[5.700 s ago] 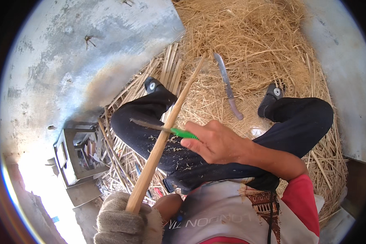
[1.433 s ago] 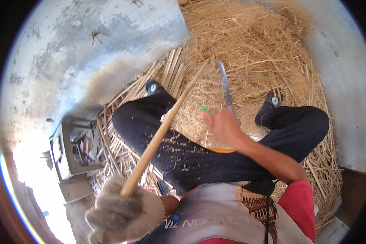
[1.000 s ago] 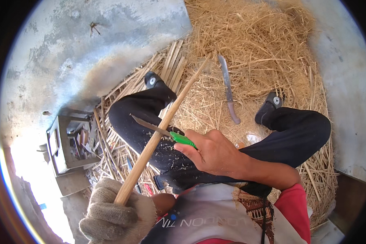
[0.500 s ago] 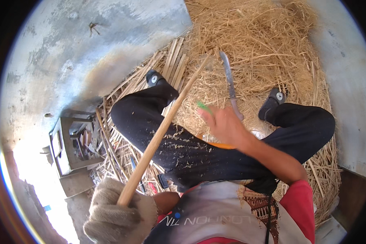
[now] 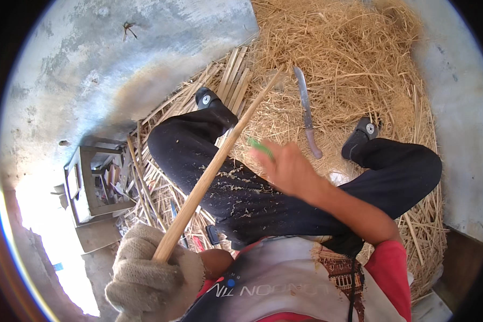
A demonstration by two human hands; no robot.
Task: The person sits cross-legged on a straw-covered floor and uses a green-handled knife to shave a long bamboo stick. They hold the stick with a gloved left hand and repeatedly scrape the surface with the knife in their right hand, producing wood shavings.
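My left hand (image 5: pixel 145 273), in a grey knit work glove, grips the thick end of a long tapering wooden stick (image 5: pixel 214 166). The stick slants up and to the right past my left knee, its thin tip over the straw. Bare and slightly blurred, my right hand (image 5: pixel 295 172) is over my lap with its fingers curled around a small green object (image 5: pixel 261 148) whose kind I cannot make out. That hand is to the right of the stick, apart from it. A machete (image 5: pixel 305 102) with a brown handle lies on the straw beyond my right hand.
Straw and fine shavings (image 5: pixel 338 53) cover the floor ahead. Split slats (image 5: pixel 233 80) lie beside my left foot. A wooden box-like frame (image 5: pixel 86 182) holding scraps stands at the left. Walls rise on both sides, and shavings dot my dark trousers.
My right hand has shifted left and slightly down, bringing the green object closer to the stick. An orange strip beneath that hand has gone out of sight. My left hand still grips the stick.
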